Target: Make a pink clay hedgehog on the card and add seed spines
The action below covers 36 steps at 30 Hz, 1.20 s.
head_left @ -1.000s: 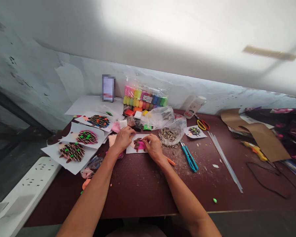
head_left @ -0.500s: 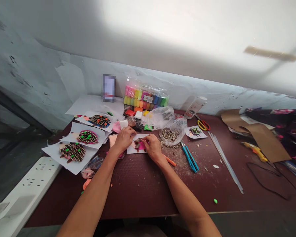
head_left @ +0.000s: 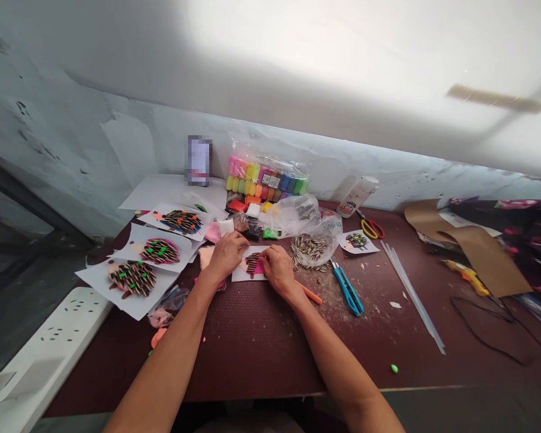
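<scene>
A small white card (head_left: 240,272) lies on the table between my hands, carrying a hedgehog figure (head_left: 252,263) of pink clay studded with striped sunflower seeds. My right hand (head_left: 278,268) pinches at the figure's right side, apparently on a sunflower seed; its fingertips partly cover the pink clay. At the card's upper left corner is my left hand (head_left: 226,257), its fingers bent and drawn together; whatever they hold is too small to make out. Right of the card, loose sunflower seeds (head_left: 310,248) spill from a clear plastic bag (head_left: 327,240).
Finished-looking seed hedgehogs on paper (head_left: 133,278) lie to the left, beside a white power strip (head_left: 74,319). Clay packs (head_left: 265,179) stand by the wall. Rightward are a blue-handled tool (head_left: 348,291), scissors (head_left: 372,228), clear sticks (head_left: 412,297), a glue gun (head_left: 469,276) and a bottle (head_left: 357,195).
My right fingertips have shifted very slightly left over the hedgehog figure. My left hand and the other things look the same.
</scene>
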Tool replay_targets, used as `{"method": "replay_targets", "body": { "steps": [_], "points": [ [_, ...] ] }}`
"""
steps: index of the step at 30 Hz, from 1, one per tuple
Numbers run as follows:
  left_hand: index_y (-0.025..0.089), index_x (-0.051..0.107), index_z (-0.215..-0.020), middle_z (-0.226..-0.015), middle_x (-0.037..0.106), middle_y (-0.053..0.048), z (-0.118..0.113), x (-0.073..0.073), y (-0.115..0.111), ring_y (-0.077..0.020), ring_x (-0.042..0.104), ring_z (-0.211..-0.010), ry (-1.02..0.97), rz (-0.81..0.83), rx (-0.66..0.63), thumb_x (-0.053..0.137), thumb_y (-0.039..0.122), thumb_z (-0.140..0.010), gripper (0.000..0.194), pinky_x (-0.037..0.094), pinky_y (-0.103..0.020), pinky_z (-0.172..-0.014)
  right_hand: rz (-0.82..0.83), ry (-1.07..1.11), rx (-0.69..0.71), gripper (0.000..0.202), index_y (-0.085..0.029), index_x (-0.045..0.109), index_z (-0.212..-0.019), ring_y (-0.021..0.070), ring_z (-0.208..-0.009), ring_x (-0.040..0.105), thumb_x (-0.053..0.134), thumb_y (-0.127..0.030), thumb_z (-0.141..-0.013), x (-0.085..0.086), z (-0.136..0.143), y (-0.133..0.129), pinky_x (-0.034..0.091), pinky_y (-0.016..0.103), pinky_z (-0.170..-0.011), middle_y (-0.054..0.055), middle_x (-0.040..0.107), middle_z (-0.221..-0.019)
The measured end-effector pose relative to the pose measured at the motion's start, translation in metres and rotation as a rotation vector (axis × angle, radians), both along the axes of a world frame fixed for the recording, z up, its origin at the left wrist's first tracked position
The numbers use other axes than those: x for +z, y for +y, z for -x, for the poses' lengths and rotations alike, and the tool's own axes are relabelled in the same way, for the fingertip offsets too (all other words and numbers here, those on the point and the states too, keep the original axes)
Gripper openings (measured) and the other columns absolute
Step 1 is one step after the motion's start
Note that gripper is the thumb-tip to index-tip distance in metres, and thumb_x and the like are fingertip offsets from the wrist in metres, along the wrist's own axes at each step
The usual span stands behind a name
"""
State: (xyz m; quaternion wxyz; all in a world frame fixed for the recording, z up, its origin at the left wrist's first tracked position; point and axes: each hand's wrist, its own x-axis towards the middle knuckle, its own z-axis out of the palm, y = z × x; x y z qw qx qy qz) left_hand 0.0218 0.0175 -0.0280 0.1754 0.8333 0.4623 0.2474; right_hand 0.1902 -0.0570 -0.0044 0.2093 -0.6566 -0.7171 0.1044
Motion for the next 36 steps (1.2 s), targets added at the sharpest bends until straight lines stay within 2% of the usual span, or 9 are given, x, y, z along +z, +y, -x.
{"method": "replay_targets", "body": {
  "steps": [5, 15, 21, 24, 26, 31, 36],
  "points": [
    [0.018, 0.076, -0.089, -0.1, 0.068, -0.008, 0.0, -0.001, -0.001, -0.0239, 0.062, -0.099, -0.01, -0.019, 0.002, 0.054, 0.01, -0.087, 0.023, 0.05, -0.038, -0.092, -0.043, -0.02, 0.033, 0.011, -0.019, 0.07, -0.088, 0.0188, -0.089, 0.055, 0.06, -0.015, -0.092, -0.002, -0.001, 0.001, 0.041, 0.028, -0.081, 0.005, 0.064, -0.088],
    [0.019, 0.076, -0.09, -0.099, 0.068, -0.009, 0.0, -0.003, 0.0, -0.0243, 0.062, -0.098, -0.032, -0.023, -0.007, 0.053, 0.012, -0.088, 0.024, 0.051, -0.039, -0.091, -0.026, -0.03, 0.053, 0.013, -0.019, 0.07, -0.088, 0.0188, -0.088, 0.055, 0.059, -0.014, -0.092, -0.001, -0.001, 0.003, 0.04, 0.027, -0.08, 0.005, 0.063, -0.088],
    [0.018, 0.076, -0.094, -0.1, 0.068, -0.01, 0.0, -0.003, 0.0, -0.0245, 0.062, -0.097, -0.02, -0.034, -0.007, 0.053, 0.011, -0.088, 0.024, 0.051, -0.039, -0.091, -0.022, 0.032, 0.033, 0.013, -0.019, 0.072, -0.094, 0.018, -0.087, 0.058, 0.06, -0.015, -0.091, 0.005, -0.006, 0.001, 0.042, 0.026, -0.079, 0.004, 0.064, -0.088],
    [0.018, 0.076, -0.093, -0.1, 0.068, -0.009, 0.001, -0.003, 0.0, -0.0243, 0.061, -0.097, -0.029, -0.03, -0.007, 0.054, 0.012, -0.088, 0.024, 0.05, -0.039, -0.091, -0.044, 0.041, -0.013, 0.015, -0.017, 0.072, -0.095, 0.0174, -0.087, 0.06, 0.058, -0.014, -0.091, 0.013, -0.016, 0.001, 0.042, 0.026, -0.08, 0.006, 0.066, -0.092],
    [0.018, 0.076, -0.093, -0.1, 0.068, -0.009, 0.001, -0.003, 0.0, -0.024, 0.061, -0.097, -0.043, -0.021, -0.008, 0.054, 0.011, -0.087, 0.024, 0.05, -0.039, -0.091, -0.039, 0.014, -0.092, 0.018, -0.017, 0.073, -0.091, 0.0169, -0.087, 0.06, 0.055, -0.013, -0.091, 0.019, -0.027, 0.001, 0.042, 0.026, -0.079, 0.006, 0.067, -0.093],
    [0.019, 0.076, -0.091, -0.101, 0.068, -0.009, 0.002, -0.001, -0.001, -0.0244, 0.061, -0.098, -0.071, -0.004, -0.007, 0.054, 0.013, -0.087, 0.023, 0.051, -0.04, -0.092, 0.118, -0.113, -0.259, 0.021, -0.019, 0.076, -0.091, 0.018, -0.091, 0.064, 0.056, -0.014, -0.089, 0.028, -0.054, 0.0, 0.041, 0.025, -0.078, 0.007, 0.073, -0.097],
    [0.018, 0.075, -0.093, -0.101, 0.068, -0.009, 0.002, 0.001, -0.001, -0.0254, 0.062, -0.1, -0.06, -0.002, -0.005, 0.053, 0.012, -0.086, 0.024, 0.051, -0.041, -0.093, 0.203, -0.191, -0.314, 0.025, -0.019, 0.078, -0.103, 0.0207, -0.101, 0.066, 0.054, -0.019, -0.093, 0.036, -0.067, -0.002, 0.042, 0.025, -0.081, 0.009, 0.075, -0.108]
  ]
}}
